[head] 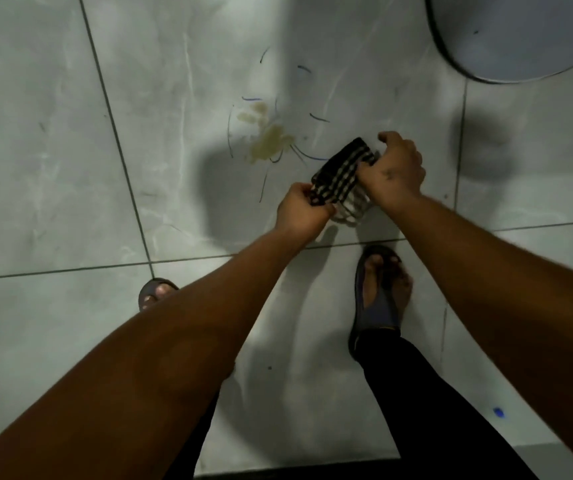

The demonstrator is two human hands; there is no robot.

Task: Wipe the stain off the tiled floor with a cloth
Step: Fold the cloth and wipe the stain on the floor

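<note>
A yellowish-brown stain point(267, 135) lies on the grey tiled floor point(53, 150), ringed by thin dark and blue pen-like marks. A folded black-and-white checked cloth point(342, 174) is held in the air just right of and below the stain. My left hand point(300, 207) pinches its near corner. My right hand point(394, 169) grips its far right edge. The cloth's lower folds hang between the two hands.
A large round pale object with a dark rim point(506, 36) sits at the top right. My feet in dark sandals stand below the hands, the left sandal point(155, 292) and the right sandal point(378, 289). A small blue speck point(498, 412) lies on the floor at lower right.
</note>
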